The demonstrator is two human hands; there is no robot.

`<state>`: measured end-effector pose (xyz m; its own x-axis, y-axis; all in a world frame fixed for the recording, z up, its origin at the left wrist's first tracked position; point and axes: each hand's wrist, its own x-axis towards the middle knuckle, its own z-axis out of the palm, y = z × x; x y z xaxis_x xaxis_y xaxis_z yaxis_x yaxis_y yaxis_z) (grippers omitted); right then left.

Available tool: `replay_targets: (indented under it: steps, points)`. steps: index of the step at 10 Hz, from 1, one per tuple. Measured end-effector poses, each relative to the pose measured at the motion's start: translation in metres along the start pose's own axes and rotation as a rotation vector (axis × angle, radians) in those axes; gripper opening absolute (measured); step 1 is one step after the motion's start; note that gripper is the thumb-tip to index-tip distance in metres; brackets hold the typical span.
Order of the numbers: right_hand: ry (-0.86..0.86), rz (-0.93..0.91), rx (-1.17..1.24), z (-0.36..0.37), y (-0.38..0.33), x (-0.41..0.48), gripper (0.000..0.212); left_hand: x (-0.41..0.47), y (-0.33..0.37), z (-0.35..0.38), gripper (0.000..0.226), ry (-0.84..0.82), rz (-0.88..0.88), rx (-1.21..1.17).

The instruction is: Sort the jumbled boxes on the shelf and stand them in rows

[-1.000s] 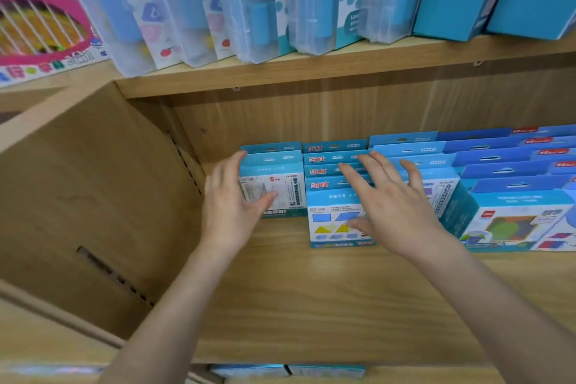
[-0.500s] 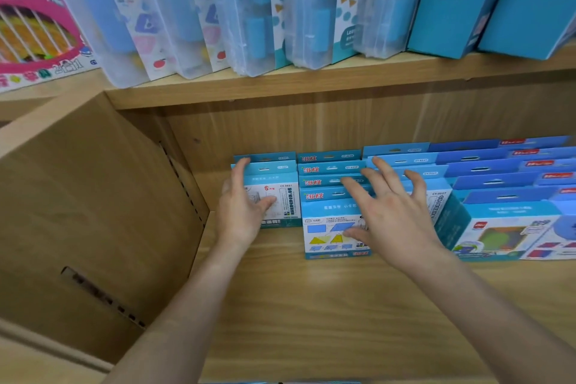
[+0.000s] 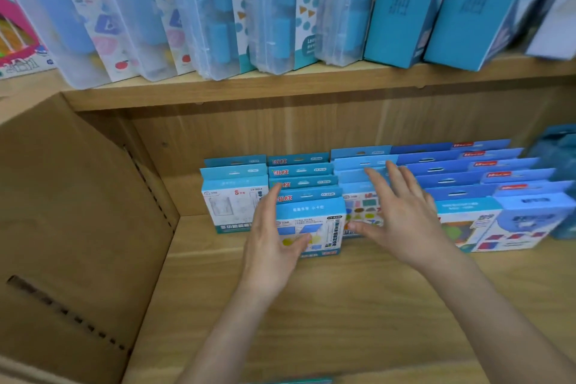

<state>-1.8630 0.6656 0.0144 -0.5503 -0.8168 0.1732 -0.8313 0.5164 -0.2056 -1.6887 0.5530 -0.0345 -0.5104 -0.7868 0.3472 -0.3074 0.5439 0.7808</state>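
Observation:
Small blue boxes stand in rows running front to back on the wooden shelf (image 3: pixel 343 305). The leftmost row's front box (image 3: pixel 232 206) shows a white panel. My left hand (image 3: pixel 274 237) lies against the left side of the second row's front box (image 3: pixel 314 221), fingers straight, thumb across its printed front. My right hand (image 3: pixel 402 212) hovers spread over the third row, whose front box (image 3: pixel 363 212) shows coloured shapes; the fingertips reach the hanger tabs behind. Further right stand two darker blue rows (image 3: pixel 461 221).
A wooden side panel (image 3: pixel 78 212) with a peg-hole strip closes the bay on the left. The upper shelf holds clear plastic cases (image 3: pixel 202 9), tall blue boxes (image 3: pixel 402 3) and a pink box (image 3: pixel 15 34). Bare board lies in front of the rows.
My left hand has moved from the leftmost row to the second row's front box. My right hand has shifted right, from the second row to the third. The camera has moved closer.

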Motion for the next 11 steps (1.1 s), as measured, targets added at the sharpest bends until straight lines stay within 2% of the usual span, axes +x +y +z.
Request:
replay_targets:
  steps: [1, 2, 3, 4, 5, 6, 7, 9, 10, 11]
  points:
    - [0.027, -0.047, -0.097, -0.002, 0.008, 0.000, 0.085, 0.004, 0.001, 0.008, 0.090, 0.025, -0.035, 0.058]
    - [0.141, -0.111, -0.121, -0.006, 0.016, 0.007, 0.067, 0.006, 0.002, 0.011, 0.088, 0.056, -0.055, 0.103]
    - [0.187, -0.168, -0.093, -0.012, 0.024, 0.024, 0.049, 0.007, 0.002, 0.013, 0.088, 0.068, -0.089, 0.114]
    - [0.038, -0.211, -0.077, -0.020, 0.032, 0.047, 0.041, 0.008, 0.003, 0.017, 0.086, 0.083, -0.098, 0.116]
    - [-0.110, -0.266, -0.094, -0.027, 0.038, 0.059, 0.053, 0.008, 0.006, 0.019, 0.084, 0.094, -0.110, 0.127]
    - [-0.043, -0.340, -0.198, -0.022, 0.043, 0.058, 0.059, 0.008, 0.006, 0.021, 0.085, 0.111, -0.135, 0.117]
    - [0.065, -0.351, -0.234, -0.015, 0.046, 0.059, 0.053, 0.008, 0.007, 0.023, 0.087, 0.123, -0.151, 0.078]
    - [0.144, -0.335, -0.232, -0.006, 0.049, 0.055, 0.055, 0.010, 0.002, 0.020, 0.093, 0.099, -0.180, 0.047]
    - [0.169, -0.298, -0.171, -0.010, 0.057, 0.040, 0.060, 0.008, 0.008, 0.021, 0.094, 0.154, -0.118, 0.185]
    - [0.335, -0.294, -0.033, -0.007, 0.075, 0.020, 0.058, 0.003, 0.016, 0.020, 0.091, 0.223, -0.050, 0.302]
